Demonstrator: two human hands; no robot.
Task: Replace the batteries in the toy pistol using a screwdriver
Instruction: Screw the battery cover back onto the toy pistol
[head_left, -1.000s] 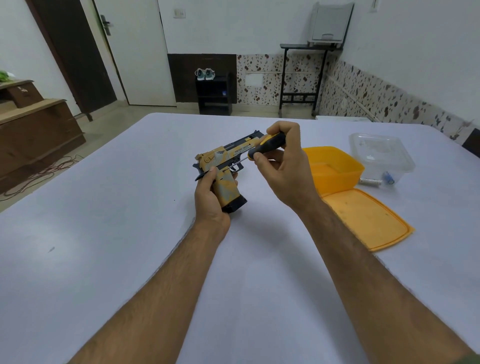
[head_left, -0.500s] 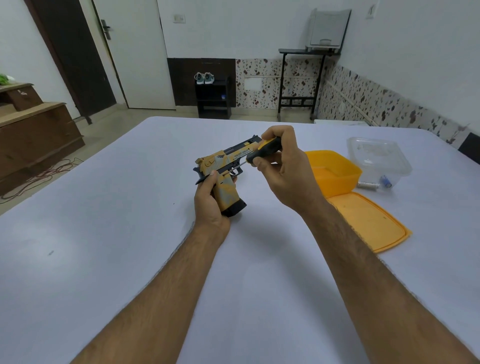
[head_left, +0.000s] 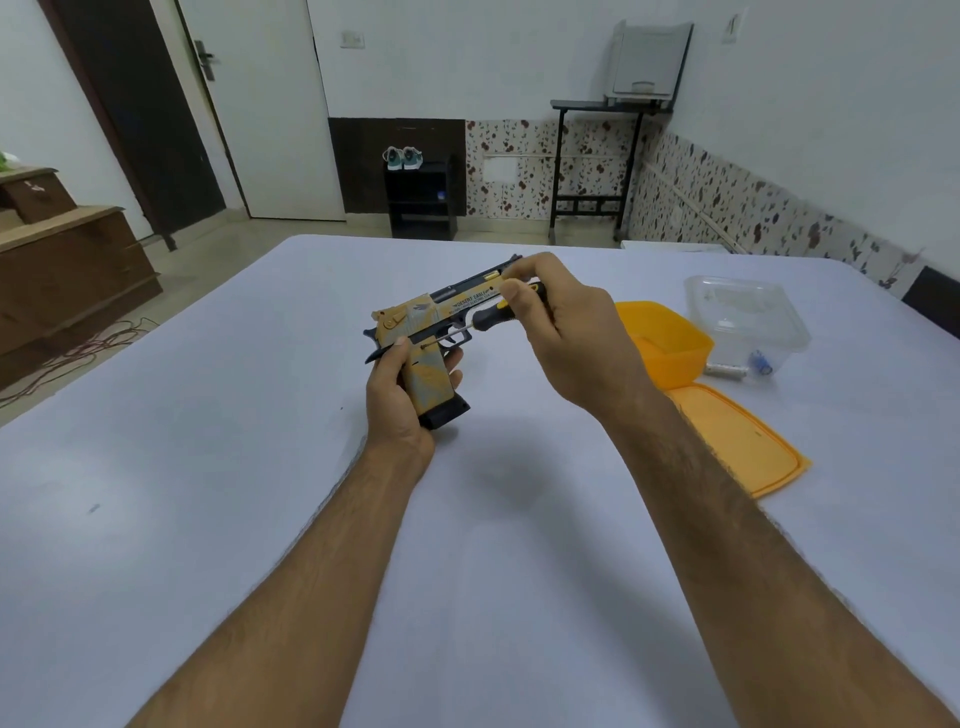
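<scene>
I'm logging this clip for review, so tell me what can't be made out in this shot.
Head view only:
- Screwdriver tip and the screw at the toy pistol: too small to tell whether they are engaged.
- Pistol grip: mostly covered by the left hand.
- Screwdriver handle end: hidden by the right hand.
- Small items beside the clear container: too blurred to identify.
</scene>
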